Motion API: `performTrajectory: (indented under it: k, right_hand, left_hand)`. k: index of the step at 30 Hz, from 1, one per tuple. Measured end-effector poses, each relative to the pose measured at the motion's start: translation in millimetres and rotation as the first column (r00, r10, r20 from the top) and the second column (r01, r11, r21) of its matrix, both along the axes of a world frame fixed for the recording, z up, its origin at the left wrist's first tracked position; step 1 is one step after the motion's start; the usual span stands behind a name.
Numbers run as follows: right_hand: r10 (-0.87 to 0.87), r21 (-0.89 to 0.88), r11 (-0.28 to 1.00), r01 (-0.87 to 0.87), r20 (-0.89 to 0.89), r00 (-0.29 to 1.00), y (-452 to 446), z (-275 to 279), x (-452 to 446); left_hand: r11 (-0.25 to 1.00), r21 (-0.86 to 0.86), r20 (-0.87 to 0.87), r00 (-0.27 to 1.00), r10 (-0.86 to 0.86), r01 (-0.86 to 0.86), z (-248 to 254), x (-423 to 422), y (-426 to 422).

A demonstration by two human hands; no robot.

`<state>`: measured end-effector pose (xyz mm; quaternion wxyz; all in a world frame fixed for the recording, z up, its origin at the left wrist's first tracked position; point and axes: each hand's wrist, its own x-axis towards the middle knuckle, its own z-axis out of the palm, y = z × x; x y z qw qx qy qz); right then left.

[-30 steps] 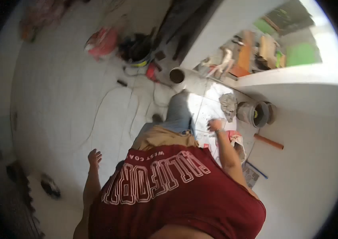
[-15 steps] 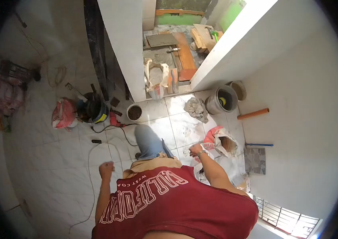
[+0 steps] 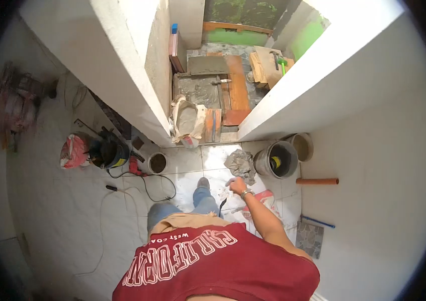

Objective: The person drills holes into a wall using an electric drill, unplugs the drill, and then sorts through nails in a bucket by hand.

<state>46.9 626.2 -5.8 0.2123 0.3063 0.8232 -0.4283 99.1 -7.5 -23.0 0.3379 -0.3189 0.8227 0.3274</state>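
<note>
My right hand (image 3: pixel 236 185) is in front of me with its fingers curled in, a metal-banded watch on the wrist. Whether anything is inside those fingers is hidden. It appears above the tiled floor, nearest in view to a crumpled grey sack (image 3: pixel 241 164). Partly behind my right forearm lies a red and white sack (image 3: pixel 265 203). My left hand is out of view. Ahead, in the doorway, an open cement sack (image 3: pixel 188 120) stands beside an orange-brown board (image 3: pixel 213 131).
Grey buckets (image 3: pixel 275 159) and an orange pipe (image 3: pixel 318 181) lie along the right wall. To the left are a small pail (image 3: pixel 157 163), a red power tool (image 3: pixel 135 165) with a trailing cord, and a dark bucket of tools (image 3: pixel 110 150). A hammer (image 3: pixel 279 61) rests on boards beyond the doorway.
I have stepped closer to the doorway, and a foot now shows in front. My right hand has swung forward, away from the red and white sack. My left hand has left the view.
</note>
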Motion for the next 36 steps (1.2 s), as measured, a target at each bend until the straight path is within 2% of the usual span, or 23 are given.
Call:
performTrajectory:
  k: [1,2,3,5,6,7,10,11,13,15,16,18,19,20,21,24,26,27,28,29,31,33,36]
  right_hand:
    - [-0.099,-0.084,0.991,0.108,0.113,0.989,28,-4,5]
    - [0.312,0.196,0.933,-0.302,-0.024,0.950,68,-64,27]
    - [0.257,0.204,0.939,-0.279,0.126,0.958,103,-132,46]
    - [0.503,0.491,0.636,-0.595,0.321,0.802,143,-140,67]
    - [0.211,0.374,0.887,-0.269,0.189,0.959,142,-153,75]
    - [-0.140,0.203,0.973,0.114,0.117,0.983,140,-164,81]
    - [0.164,0.424,0.884,-0.198,0.116,0.980,136,-170,107]
    - [0.148,0.500,0.845,-0.187,0.117,0.982,119,-173,112]
    - [-0.428,0.185,0.898,0.400,0.151,0.891,79,-153,115]
    - [-0.174,0.258,0.957,0.133,0.146,0.974,50,-170,137]
    - [-0.065,0.246,0.969,0.026,0.151,0.986,39,-164,140]
    - [-0.064,0.129,0.991,0.036,0.213,0.975,11,-69,130]
    - [-0.132,0.126,0.987,0.103,0.248,0.960,-8,-15,111]
    - [-0.203,0.123,0.977,0.175,0.276,0.939,-21,9,98]
    - [-0.160,0.098,0.986,0.136,0.299,0.941,-18,-14,109]
    - [0.007,0.126,0.990,-0.066,0.414,0.910,-2,-99,134]
    - [0.230,0.203,0.930,-0.305,0.325,0.917,9,-66,99]
    - [0.249,0.491,0.785,-0.377,0.307,0.919,38,-154,121]
    - [-0.080,0.349,0.937,0.014,0.175,0.981,15,-129,96]
    - [-0.423,0.153,0.901,0.406,0.107,0.900,5,-90,69]
    - [-0.224,0.147,0.957,0.249,-0.164,0.961,-36,-46,30]
    - [-0.023,0.116,0.993,0.017,0.051,0.998,-75,-38,-4]
    - [0.106,0.113,0.988,-0.104,-0.018,0.994,-154,-24,-28]
  left_hand:
    - [1.000,0.015,0.000,1.000,0.014,-0.014,6,3,9]
    - [1.000,0.022,0.002,1.000,0.022,-0.022,11,1,18]
    - [1.000,0.023,0.000,1.000,0.018,-0.018,18,-2,24]
    - [1.000,0.013,0.013,1.000,0.007,-0.008,25,-8,34]
    - [1.000,0.008,0.019,1.000,-0.003,0.003,27,-13,33]
    - [1.000,-0.004,0.025,0.999,-0.020,0.020,28,-18,32]
    - [0.998,-0.021,0.038,0.997,-0.063,0.063,20,-34,25]
    - [0.996,-0.031,0.040,0.996,-0.083,0.084,16,-39,21]
    - [0.986,-0.046,0.032,0.986,-0.162,0.163,0,-55,11]
    - [0.926,-0.101,0.019,0.931,-0.363,0.363,-19,-80,-1]
    - [0.663,-0.236,0.023,0.686,-0.727,0.710,-33,-103,-10]
    - [0.269,-0.444,0.034,0.316,-0.948,0.855,-62,-157,-9]
    - [0.666,-0.061,-0.063,0.664,-0.745,0.743,-72,-180,-7]
    - [0.919,0.175,-0.200,0.927,-0.318,0.353,-55,-194,12]
    - [0.897,0.432,-0.206,0.958,0.198,-0.093,-21,-200,48]
    - [0.877,0.410,-0.314,0.942,-0.122,0.250,19,-226,73]
    - [0.872,0.231,-0.423,0.851,-0.310,0.432,-48,-221,46]
    - [0.858,0.156,-0.415,0.821,-0.392,0.489,-82,-216,33]
    - [0.921,0.235,-0.162,0.947,-0.278,0.310,-82,-208,33]
    - [0.904,0.237,-0.131,0.934,-0.333,0.356,-88,-200,31]
    - [0.841,0.256,-0.118,0.879,-0.461,0.476,-93,-192,22]
    - [0.808,0.270,-0.066,0.848,-0.526,0.523,-94,-194,-1]
    - [0.806,0.279,0.035,0.833,-0.552,0.522,-85,-210,-36]
